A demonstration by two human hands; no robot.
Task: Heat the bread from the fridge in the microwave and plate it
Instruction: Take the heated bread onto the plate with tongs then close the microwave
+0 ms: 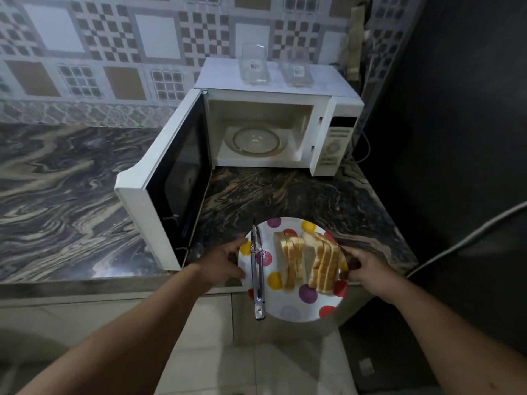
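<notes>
A white plate with coloured dots [296,309] is held at the counter's front edge, partly over the floor. Two leaning stacks of sliced bread [309,263] lie on it, with metal tongs [256,269] resting along its left side. My left hand [225,260] grips the plate's left rim. My right hand [362,263] grips its right rim. The white microwave [328,138] stands behind, its door [168,178] swung wide open to the left. Its glass turntable [256,141] carries nothing.
Two clear glass containers [255,64] sit on top of the microwave. The marble counter [57,195] stretches left of the open door. A dark wall or appliance [456,138] stands at the right, with a cable crossing it. Tiled floor lies below.
</notes>
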